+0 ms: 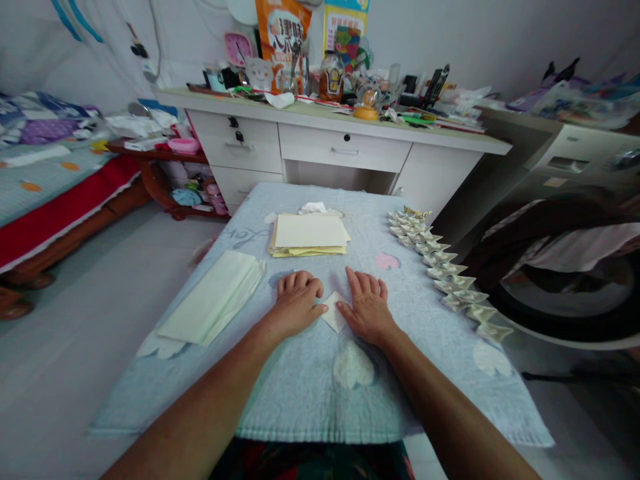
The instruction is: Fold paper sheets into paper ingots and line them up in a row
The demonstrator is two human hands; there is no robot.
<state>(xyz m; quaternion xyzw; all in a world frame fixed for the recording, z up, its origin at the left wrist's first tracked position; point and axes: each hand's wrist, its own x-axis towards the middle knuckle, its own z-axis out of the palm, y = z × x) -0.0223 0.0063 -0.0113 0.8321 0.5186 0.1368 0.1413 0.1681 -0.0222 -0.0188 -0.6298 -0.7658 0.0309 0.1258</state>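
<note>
On the cloth-covered table a small folded paper square (332, 313), turned like a diamond, lies flat between my two hands. My left hand (298, 303) rests to its left, fingers apart and slightly curled, its thumb tip at the paper's left corner. My right hand (369, 308) lies on the other side with fingers stretched out, and its thumb touches the right edge of the paper. Beyond my hands sits a stack of cream paper sheets (311, 231). Pale green folded sheets (213, 297) lie to the left. Several folded paper boats (447, 270) form a slanting row along the right side.
A light blue patterned cloth (295, 407) covers the table. Behind it stands a white desk (345, 148) crowded with jars, bags and a pink clock (239, 49). A washing machine (575, 200) with its door open is at right, a bed (55, 180) at left.
</note>
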